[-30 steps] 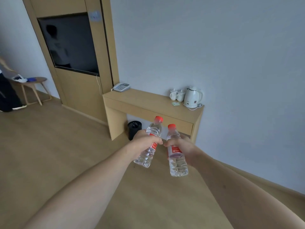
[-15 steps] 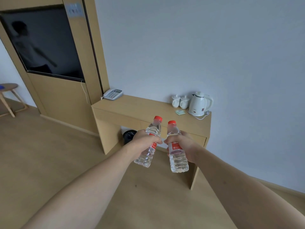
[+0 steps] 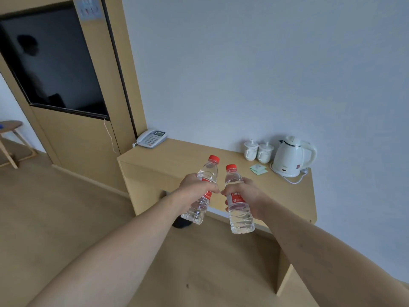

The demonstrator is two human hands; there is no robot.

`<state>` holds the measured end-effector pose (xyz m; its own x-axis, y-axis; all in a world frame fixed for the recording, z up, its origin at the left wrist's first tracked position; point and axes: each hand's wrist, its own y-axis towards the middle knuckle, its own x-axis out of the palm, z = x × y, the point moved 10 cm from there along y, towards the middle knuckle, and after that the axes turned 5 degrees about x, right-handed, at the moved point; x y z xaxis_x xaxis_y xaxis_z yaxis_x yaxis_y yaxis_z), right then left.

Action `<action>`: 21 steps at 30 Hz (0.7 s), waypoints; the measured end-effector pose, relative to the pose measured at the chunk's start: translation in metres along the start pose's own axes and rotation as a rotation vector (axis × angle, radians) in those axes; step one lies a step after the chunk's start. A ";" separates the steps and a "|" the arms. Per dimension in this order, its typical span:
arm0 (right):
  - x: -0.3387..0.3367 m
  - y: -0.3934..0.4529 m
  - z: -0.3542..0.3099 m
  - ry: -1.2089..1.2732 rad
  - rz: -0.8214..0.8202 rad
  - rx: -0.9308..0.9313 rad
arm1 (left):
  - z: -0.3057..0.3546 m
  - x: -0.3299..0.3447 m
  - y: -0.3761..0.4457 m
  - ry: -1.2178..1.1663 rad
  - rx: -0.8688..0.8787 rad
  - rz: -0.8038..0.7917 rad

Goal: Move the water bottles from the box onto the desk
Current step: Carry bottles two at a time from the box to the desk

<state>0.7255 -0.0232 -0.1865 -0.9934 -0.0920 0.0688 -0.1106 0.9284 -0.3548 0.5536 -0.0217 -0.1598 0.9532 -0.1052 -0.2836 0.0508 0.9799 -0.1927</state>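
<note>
So one water bottle was gripped in the left hand and another bottle in the right hand, both carried over the desk edge. They'd best be set down upright just ahead of the hands; only the kettle, cups and packets off right needed avoiding.

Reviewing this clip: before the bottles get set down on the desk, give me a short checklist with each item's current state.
1. Left hand grips the left bottle: ok.
2. Right hand grips the right bottle: ok.
3. Both red caps on: ok.
4. Bare space on the desk between the phone and the cups: ok.
5. Kettle and its cord away from that space: ok.
6. Bottles over the desktop: not ok, held in front of its edge.
</note>
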 end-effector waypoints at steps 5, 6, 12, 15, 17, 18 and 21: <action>-0.015 0.090 -0.049 0.010 -0.034 -0.005 | 0.035 -0.006 0.097 0.003 0.008 0.034; -0.019 0.106 -0.059 0.013 -0.034 -0.008 | 0.040 -0.007 0.113 -0.008 0.012 0.038; -0.039 0.187 -0.084 0.064 -0.024 0.022 | 0.044 -0.005 0.196 -0.016 -0.031 0.028; -0.048 0.223 -0.084 0.092 -0.010 0.041 | 0.039 0.000 0.238 -0.012 -0.056 -0.004; -0.056 0.247 -0.084 0.101 0.016 0.053 | 0.037 0.004 0.269 -0.019 -0.055 -0.030; -0.060 0.259 -0.085 0.103 0.036 0.055 | 0.036 0.006 0.285 -0.018 -0.052 -0.043; -0.073 0.298 -0.088 0.115 0.098 0.060 | 0.032 0.014 0.335 -0.008 -0.050 -0.094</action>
<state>0.7676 0.2924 -0.2151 -0.9897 0.0431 0.1363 -0.0184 0.9072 -0.4202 0.5936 0.3103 -0.1983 0.9471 -0.1950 -0.2549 0.1256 0.9561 -0.2649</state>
